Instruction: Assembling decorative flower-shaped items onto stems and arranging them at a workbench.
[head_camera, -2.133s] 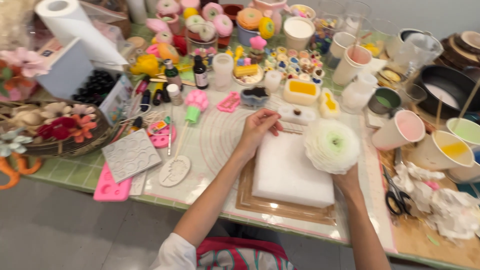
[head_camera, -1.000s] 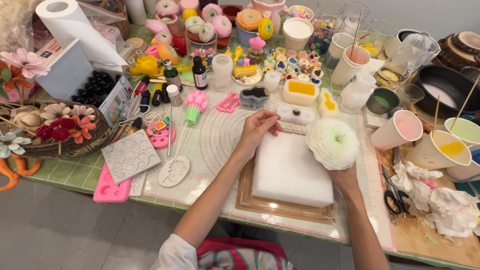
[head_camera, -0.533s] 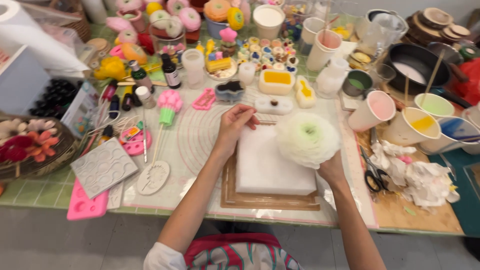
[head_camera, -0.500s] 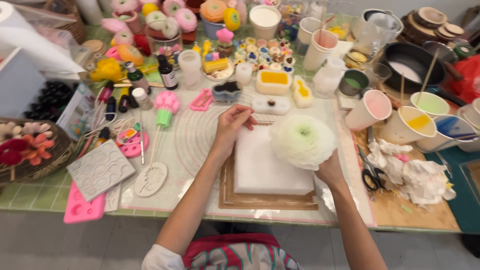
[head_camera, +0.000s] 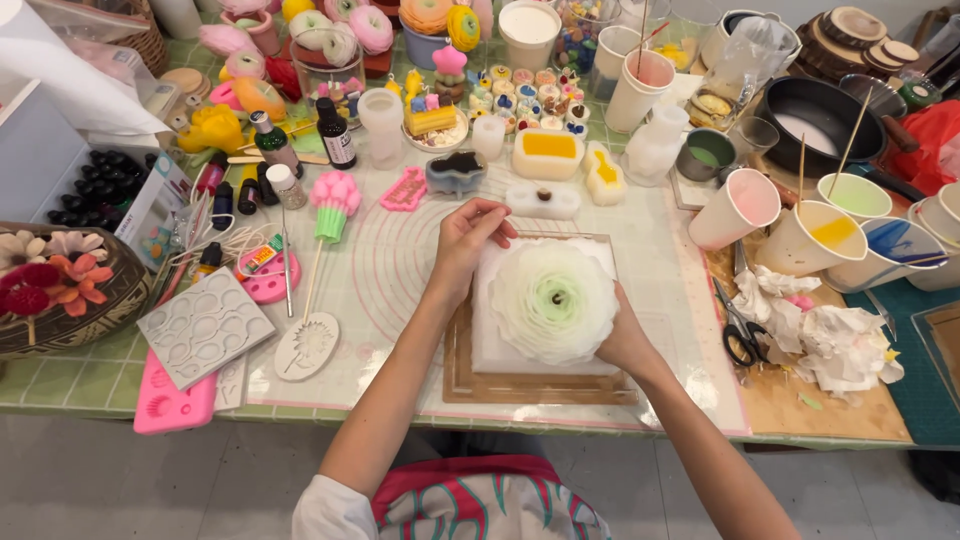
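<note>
- Large white ruffled flower-shaped candle with a pale green centre and a small dark wick spot (head_camera: 553, 300) sits on a white square foam block (head_camera: 500, 345), roughly mid-worktop, straight in front of the person.
- Foam block lies on a flat square wooden frame (head_camera: 540, 385); the frame rests on a clear silicone mat printed with pink circles (head_camera: 385, 265).
- Right hand (head_camera: 625, 340) cups the flower's right lower edge, fingers tucked under the petals, holding it.
- Left hand (head_camera: 468, 238) is at the flower's upper left, fingertips pinched narrow at the foam's top edge; whether they pinch anything, cannot tell.
- Just beyond the left hand: white oblong silicone mould (head_camera: 541, 200), small dark-filled clear mould (head_camera: 455, 172), pink cookie-style cutter (head_camera: 404, 188).
- Left of the mat: pink tulip-shaped candle on a green stick (head_camera: 333, 200), white oval leaf-veined mould (head_camera: 306, 345), grey sheet mould with petal cavities (head_camera: 205, 325), flat pink mould (head_camera: 175, 405) under it.
- Right side: pink-rimmed paper cup (head_camera: 740, 207), paper cup of yellow wax with a wooden stick (head_camera: 815, 240), black-handled scissors (head_camera: 738, 335), crumpled white paper towels (head_camera: 825, 335).
- Far right back: black pan with white wax (head_camera: 825, 115).
- Far left: woven basket of red, orange and white flowers (head_camera: 55, 290).
- Back row: clutter of small coloured candles and bottles, too small to tell apart.
- Green tiled worktop (head_camera: 60, 380) carries everything.
</note>
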